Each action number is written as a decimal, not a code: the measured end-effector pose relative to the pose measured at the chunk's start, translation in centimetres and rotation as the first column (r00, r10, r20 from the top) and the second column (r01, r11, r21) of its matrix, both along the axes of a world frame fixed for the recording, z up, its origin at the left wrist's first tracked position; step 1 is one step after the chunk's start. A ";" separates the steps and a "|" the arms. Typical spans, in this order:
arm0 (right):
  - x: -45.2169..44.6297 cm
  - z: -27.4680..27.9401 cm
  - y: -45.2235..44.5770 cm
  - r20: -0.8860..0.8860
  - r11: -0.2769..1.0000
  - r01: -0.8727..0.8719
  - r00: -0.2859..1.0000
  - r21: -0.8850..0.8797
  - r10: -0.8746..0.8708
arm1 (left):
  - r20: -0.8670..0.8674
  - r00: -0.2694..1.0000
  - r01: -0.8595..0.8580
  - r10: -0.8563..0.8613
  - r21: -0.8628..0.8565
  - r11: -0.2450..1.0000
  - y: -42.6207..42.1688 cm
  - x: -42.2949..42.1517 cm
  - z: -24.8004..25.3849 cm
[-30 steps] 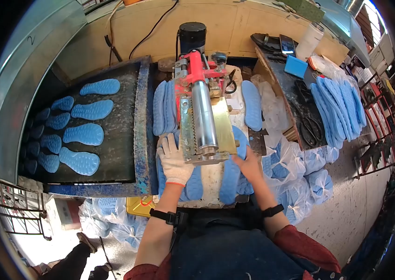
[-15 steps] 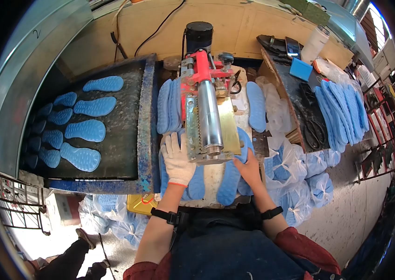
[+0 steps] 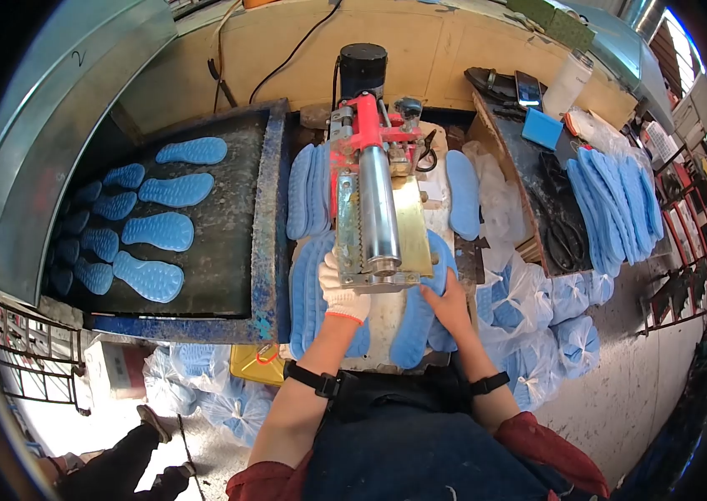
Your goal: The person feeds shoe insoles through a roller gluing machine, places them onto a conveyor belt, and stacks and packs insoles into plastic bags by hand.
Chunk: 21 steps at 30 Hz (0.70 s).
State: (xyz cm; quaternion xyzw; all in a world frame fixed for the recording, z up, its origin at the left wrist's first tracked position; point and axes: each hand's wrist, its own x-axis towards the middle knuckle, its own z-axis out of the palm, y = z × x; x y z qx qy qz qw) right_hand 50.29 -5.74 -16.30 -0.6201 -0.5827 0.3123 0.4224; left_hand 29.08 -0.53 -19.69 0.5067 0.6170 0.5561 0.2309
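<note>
A white knit glove covers my left hand (image 3: pixel 343 294), its fingers curled in at the left edge of the machine's front plate, with the tips hidden there; what they hold, if anything, I cannot make out. My bare right hand (image 3: pixel 451 305) grips the right edge of a blue insole (image 3: pixel 410 336), thumb on top. The insole's upper part passes beside the metal plate. Between my hands stands a red-framed machine (image 3: pixel 366 125) with a shiny steel cylinder (image 3: pixel 379 209). Blue textured insoles (image 3: pixel 310 292) lie stacked left of my gloved hand.
On the left, a dark conveyor belt (image 3: pixel 224 225) carries several blue insoles. The right side table (image 3: pixel 529 188) holds scissors (image 3: pixel 560 238), a phone (image 3: pixel 528 89), a white bottle (image 3: pixel 568 83) and an insole pile (image 3: pixel 616 209). Bagged insoles (image 3: pixel 520 296) fill the floor below. Another person's legs (image 3: pixel 120 459) show lower left.
My gloved left hand has moved right, off the insole stack to the machine's plate, its fingers now curled. My right hand keeps its hold on the insole. The view has shifted slightly.
</note>
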 end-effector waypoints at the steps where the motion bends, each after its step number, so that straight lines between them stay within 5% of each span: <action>1: 0.0 0.0 -0.1 0.010 1.000 -0.007 1.000 -0.003 0.007 | -0.005 1.000 0.008 -0.008 0.015 1.000 -0.2 -0.4 1.0; 3: -0.1 0.4 -0.1 -0.015 1.000 -0.012 1.000 -0.021 0.012 | -0.596 0.754 0.058 -0.277 -0.359 0.931 -1.0 -3.0 4.5; 5: 0.0 0.3 0.0 -0.046 0.999 -0.007 0.999 -0.041 0.005 | -0.323 0.901 0.052 -0.291 -0.584 0.810 -2.2 -5.8 9.9; 6: 0.1 -0.1 0.1 -0.042 1.000 -0.006 0.999 -0.017 0.005 | -0.179 0.974 0.020 -0.137 -0.535 0.844 -2.9 -6.8 11.3; 8: 0.2 -0.5 -0.1 -0.041 1.000 -0.010 0.999 -0.006 0.010 | 0.330 0.937 0.259 -0.116 -0.432 0.864 -3.8 -8.5 14.2; 11: 0.2 -0.7 0.1 -0.157 0.996 -0.046 0.987 -0.080 0.033 | 0.348 0.924 0.316 -0.160 -0.456 0.832 -4.9 -7.9 21.5; 13: 0.4 -1.7 0.4 -0.136 0.999 -0.036 0.990 -0.033 0.031 | 0.185 0.893 0.448 -0.410 -0.424 0.787 -5.1 -7.2 24.0; 16: 0.5 -1.7 0.3 -0.110 1.000 -0.018 0.994 -0.004 0.018 | 0.295 0.788 0.615 -0.541 -0.431 0.660 -4.0 -8.7 25.1; 18: 0.3 -1.3 0.2 -0.103 1.000 -0.013 0.995 -0.027 0.010 | 0.142 0.779 0.582 -0.611 -0.527 0.620 -2.9 -8.2 25.8; 20: 0.3 -0.9 -0.1 -0.088 0.998 -0.020 0.996 -0.053 0.015 | -0.220 0.736 0.387 -0.640 -0.639 0.665 -2.6 -7.1 25.7; 21: 0.3 -0.8 0.1 -0.060 0.999 -0.025 0.998 -0.044 0.023 | -0.302 0.737 0.377 -0.604 -0.558 0.739 -2.3 -7.0 25.1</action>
